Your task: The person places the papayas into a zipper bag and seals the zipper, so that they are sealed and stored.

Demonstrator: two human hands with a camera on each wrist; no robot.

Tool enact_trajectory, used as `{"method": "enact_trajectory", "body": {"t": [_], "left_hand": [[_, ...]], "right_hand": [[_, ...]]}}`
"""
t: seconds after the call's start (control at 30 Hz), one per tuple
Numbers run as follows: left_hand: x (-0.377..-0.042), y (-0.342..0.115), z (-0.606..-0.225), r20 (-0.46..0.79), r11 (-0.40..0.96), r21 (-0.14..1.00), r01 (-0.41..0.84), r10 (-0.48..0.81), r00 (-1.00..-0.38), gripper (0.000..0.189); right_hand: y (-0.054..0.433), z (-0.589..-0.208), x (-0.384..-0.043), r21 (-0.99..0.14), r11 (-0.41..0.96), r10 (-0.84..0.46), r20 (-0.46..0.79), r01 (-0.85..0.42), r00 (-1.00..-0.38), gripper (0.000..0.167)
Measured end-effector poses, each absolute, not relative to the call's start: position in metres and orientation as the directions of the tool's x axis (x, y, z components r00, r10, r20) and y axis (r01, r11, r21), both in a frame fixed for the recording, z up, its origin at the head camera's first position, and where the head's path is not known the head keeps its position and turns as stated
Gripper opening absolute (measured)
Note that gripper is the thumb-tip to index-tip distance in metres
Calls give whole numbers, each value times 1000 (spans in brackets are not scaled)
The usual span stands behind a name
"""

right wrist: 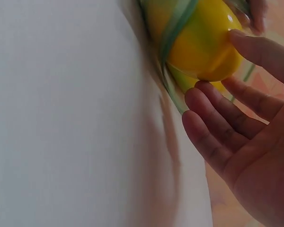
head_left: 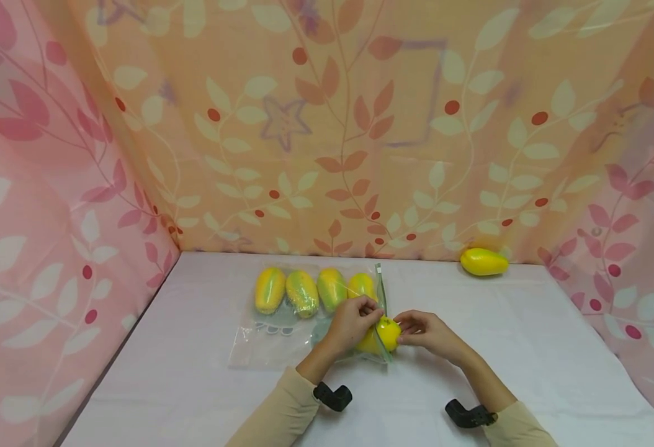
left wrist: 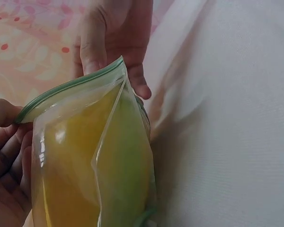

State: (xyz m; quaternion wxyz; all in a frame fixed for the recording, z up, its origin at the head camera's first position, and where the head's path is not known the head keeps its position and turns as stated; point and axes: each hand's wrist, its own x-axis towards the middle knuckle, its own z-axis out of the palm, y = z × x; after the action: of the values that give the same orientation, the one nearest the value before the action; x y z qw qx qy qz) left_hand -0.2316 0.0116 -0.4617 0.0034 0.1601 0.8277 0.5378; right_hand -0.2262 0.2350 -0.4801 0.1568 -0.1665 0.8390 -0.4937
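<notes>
A clear zip bag [head_left: 249,347] with a green-edged mouth lies on the table. Inside it, several yellow-green papayas [head_left: 270,290] sit in a row along its far side. My left hand [head_left: 353,324] pinches the bag's mouth edge, also seen as a green zip strip [left wrist: 66,90] in the left wrist view. Another papaya [head_left: 388,334] lies partly in the bag, its rounded end poking out of the mouth. At that end is my right hand [head_left: 430,335]; its thumb and fingertips touch the papaya [right wrist: 213,47], fingers spread and mostly straight.
One more papaya [head_left: 484,262] lies at the table's far right, close to the back curtain [head_left: 338,124]. Patterned cloth also hangs on both sides. A white cover [head_left: 193,397] spreads over the table.
</notes>
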Motion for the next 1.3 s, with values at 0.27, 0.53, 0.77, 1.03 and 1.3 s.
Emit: {"method": "enact_trajectory", "body": {"t": [0.27,0.53,0.77,1.03,1.3], "left_hand": [[-232,12,-460,193,370,884,285,267,-944,16],[-233,10,-462,190,364,889,277,258,-947,17],[-232,12,-459,212,350,887,301,270,-939,16],[-231,14,-461,166,350,902,253,260,-951,16],[-233,12,-462,136,348,910,226,265,-955,17]], "right_hand": [[217,-485,-227,-889,428,-483,-70,-166,-873,43],[216,-481,-227,-882,438,-463,-54,-175,-885,36],[208,-486,-227,-884,427,-463,-36,-188,-886,33],[221,-474,-233,-852,485,-415,-23,-199,-909,31],[250,-450,-248,-827,542,-321,-42,-147,-946,36]]}}
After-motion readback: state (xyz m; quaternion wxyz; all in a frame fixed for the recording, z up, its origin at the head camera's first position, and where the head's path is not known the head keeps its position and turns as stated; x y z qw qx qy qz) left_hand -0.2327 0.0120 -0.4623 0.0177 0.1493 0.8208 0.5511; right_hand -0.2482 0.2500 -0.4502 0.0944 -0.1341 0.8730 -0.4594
